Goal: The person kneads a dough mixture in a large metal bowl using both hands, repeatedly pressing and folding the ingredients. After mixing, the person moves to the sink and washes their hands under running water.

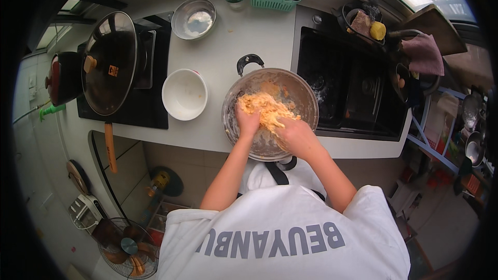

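A wide metal pan (307, 85) with black side handles stands at the front edge of the counter. Shaggy orange-yellow dough (264, 109) lies inside it, with floury residue around the pan's wall. My left hand (248, 120) cups the dough's left side, its fingers partly sunk in it. On the right side of the dough, my right hand (295, 134) grips a ragged part, and its fingertips are partly hidden.
Left of the pan stands a white bowl (184, 94); behind it is a metal bowl (193, 18) with whitish residue. A lidded pan (109, 63) rests on the black cooktop (155, 112). The black sink (342, 85) lies right, and a green basket (275, 2) stands at the back.
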`<state>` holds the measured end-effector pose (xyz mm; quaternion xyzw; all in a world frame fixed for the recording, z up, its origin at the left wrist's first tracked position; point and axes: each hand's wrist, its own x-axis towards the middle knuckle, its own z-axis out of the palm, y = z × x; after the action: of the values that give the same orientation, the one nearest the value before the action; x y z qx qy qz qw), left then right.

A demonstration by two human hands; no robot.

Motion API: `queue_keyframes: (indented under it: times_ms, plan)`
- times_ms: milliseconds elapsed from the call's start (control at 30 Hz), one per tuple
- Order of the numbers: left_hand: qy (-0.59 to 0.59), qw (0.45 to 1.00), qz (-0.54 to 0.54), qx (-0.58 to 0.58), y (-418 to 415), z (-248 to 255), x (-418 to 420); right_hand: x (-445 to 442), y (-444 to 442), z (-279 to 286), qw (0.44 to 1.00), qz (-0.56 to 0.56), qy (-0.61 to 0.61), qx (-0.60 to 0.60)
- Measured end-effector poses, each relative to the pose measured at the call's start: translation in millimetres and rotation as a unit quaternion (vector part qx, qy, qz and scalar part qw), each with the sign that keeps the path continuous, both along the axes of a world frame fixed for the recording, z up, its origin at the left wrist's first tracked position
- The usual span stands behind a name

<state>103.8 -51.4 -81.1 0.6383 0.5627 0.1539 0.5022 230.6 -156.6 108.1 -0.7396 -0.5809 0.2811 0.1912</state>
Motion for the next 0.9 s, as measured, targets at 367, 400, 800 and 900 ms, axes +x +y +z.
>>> queue_keyframes:
  times_ms: [367,400,800,900]
  plan:
    - [-0.045,0.991,-0.043,-0.119,10,27,-4,-6,-1,-74,0.960,-0.270,0.042,-0.063]
    - [-0.066,0.986,-0.022,-0.154,11,36,-2,-13,3,-77,0.949,-0.307,0.062,-0.033]
    - [0.050,0.988,-0.122,0.076,1,101,-8,6,-20,-58,0.981,-0.158,0.068,0.087]
    - [0.151,0.920,-0.327,0.158,-3,117,-10,-3,-12,-58,0.969,-0.216,0.023,0.116]
